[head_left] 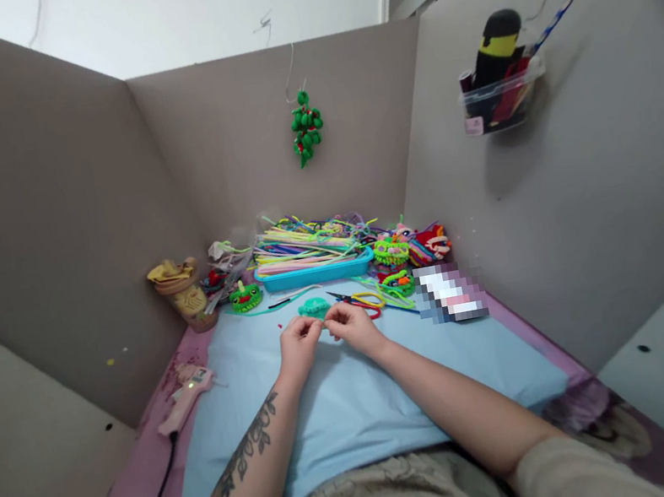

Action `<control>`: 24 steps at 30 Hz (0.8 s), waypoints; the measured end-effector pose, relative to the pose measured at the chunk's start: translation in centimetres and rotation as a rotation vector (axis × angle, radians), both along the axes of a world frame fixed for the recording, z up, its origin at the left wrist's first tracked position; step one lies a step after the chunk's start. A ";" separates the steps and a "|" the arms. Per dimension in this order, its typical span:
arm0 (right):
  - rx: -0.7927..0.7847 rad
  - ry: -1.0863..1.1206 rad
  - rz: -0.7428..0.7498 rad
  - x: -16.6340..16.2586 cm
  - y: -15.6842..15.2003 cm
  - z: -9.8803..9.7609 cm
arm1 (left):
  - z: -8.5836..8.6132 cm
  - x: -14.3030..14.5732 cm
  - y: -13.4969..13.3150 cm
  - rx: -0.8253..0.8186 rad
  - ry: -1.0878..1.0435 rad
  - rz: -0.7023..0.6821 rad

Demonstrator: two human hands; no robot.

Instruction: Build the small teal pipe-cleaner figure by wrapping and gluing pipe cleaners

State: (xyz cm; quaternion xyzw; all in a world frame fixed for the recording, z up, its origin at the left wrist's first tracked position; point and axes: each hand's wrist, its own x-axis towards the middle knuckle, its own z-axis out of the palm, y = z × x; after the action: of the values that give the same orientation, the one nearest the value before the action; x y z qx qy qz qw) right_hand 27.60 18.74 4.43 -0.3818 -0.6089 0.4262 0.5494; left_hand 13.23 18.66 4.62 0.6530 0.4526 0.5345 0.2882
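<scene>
My left hand (300, 341) and my right hand (352, 326) meet over the middle of the blue cloth (399, 408), fingertips pinched close together. Whatever sits between them is too small to make out. Just beyond the fingers lies a teal fuzzy piece (314, 309), seemingly of pipe cleaner. Scissors (368, 302) with yellow and red handles rest right behind my right hand. Loose green pipe cleaners (387, 290) lie past the scissors.
A blue tray (316, 272) heaped with pipe cleaners (306, 244) stands at the back. Green fuzzy figures (246, 298) flank it. A pink glue gun (188, 398) with a black cord lies left, near a brown cup (183, 296). At right is a blurred phone-like object (450, 293). Grey panels (287, 136) enclose the table.
</scene>
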 end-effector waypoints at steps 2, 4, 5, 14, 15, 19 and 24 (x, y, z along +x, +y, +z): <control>-0.047 0.038 0.043 0.0 0.1 0.0 | -0.1 0.0 0.1 -0.067 -0.061 -0.005; -0.077 0.078 0.074 0.0 0.3 0.0 | -0.2 0.0 0.2 -0.156 -0.129 -0.017; -0.077 0.083 0.077 0.1 0.4 -0.1 | -0.2 0.0 0.3 -0.197 -0.162 -0.024; 0.386 -0.358 -0.167 -0.1 -0.3 -0.2 | 0.1 0.3 0.4 -0.406 -0.447 -0.153; 0.408 -0.366 -0.171 -0.1 -0.3 -0.2 | 0.1 0.3 0.3 -0.415 -0.451 -0.163; 0.450 -0.352 -0.183 0.0 -0.1 -0.4 | 0.0 0.3 0.2 -0.413 -0.439 -0.182; 0.469 -0.370 -0.181 0.2 0.1 -0.5 | 0.0 0.3 0.2 -0.417 -0.407 -0.186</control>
State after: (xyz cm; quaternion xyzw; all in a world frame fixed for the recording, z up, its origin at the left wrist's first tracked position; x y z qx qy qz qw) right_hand 27.85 18.88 3.92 -0.3682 -0.7437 0.1466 0.5383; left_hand 13.53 18.89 4.57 0.4978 0.4236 0.5213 0.5486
